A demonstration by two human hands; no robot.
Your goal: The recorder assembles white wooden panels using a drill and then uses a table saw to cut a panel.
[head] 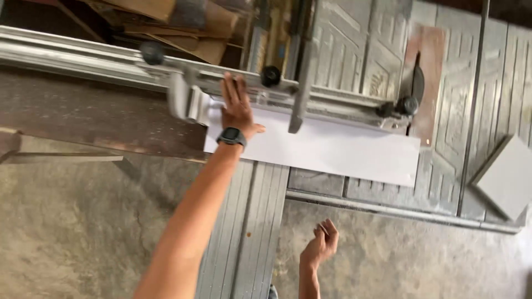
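The left hand (237, 108) lies flat and spread on the near end of a long white panel (332, 149), fingers pointing away toward the aluminium fence (233, 80) that the panel butts against. The right hand (320, 243) hangs free below the surface (260, 221), fingers loosely curled, holding nothing and well apart from the panel.

The panel stretches away to the right of the pressing hand, and its far end sits just beside the circular saw blade (418, 83) standing up through the slot. With only one hand bearing down at one end, the long board could pivot or lift at the blade end, I judge, and bind or kick. The pressing hand is well clear of the blade, yet a slip along the smooth white face would carry it that way.

Just right of the left hand, a grey clamp arm (302, 83) reaches down over the panel, and black knobs (270, 76) sit on the fence beyond the fingers. A dark brown board (100, 116) lies to the left of the wrist, which carries a watch (231, 136). A grey offcut (507, 174) rests far right, past the blade.
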